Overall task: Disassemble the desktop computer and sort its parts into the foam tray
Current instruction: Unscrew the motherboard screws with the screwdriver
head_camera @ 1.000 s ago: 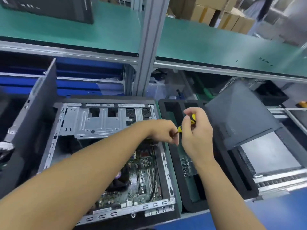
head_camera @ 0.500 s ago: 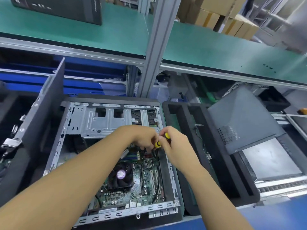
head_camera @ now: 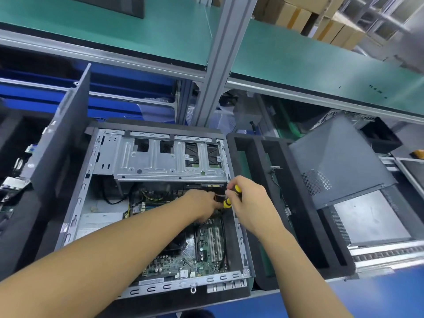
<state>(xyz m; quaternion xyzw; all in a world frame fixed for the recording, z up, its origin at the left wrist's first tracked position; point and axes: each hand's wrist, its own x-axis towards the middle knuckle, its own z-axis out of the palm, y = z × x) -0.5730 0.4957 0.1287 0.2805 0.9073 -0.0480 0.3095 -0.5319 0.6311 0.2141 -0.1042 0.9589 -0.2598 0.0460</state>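
Note:
The open desktop case (head_camera: 101, 180) lies flat in front of me, its metal drive cage (head_camera: 169, 157) at the far side and the green motherboard (head_camera: 206, 249) below. My right hand (head_camera: 250, 203) grips a yellow-and-black screwdriver (head_camera: 230, 198) over the case's right edge, just under the drive cage. My left hand (head_camera: 204, 205) reaches into the case beside the screwdriver tip, fingers curled down at the board; what they hold is hidden. The black foam tray (head_camera: 305, 226) stands to the right of the case.
A grey side panel (head_camera: 337, 161) leans across the foam tray's far right. Another dark panel (head_camera: 62, 143) stands upright left of the case. A grey post (head_camera: 224, 60) rises behind it, under a green shelf (head_camera: 298, 58). Cardboard boxes (head_camera: 305, 17) sit beyond.
Both hands moved left from over the foam tray to the case's right edge, then lower into the case. The screwdriver now points down toward the board.

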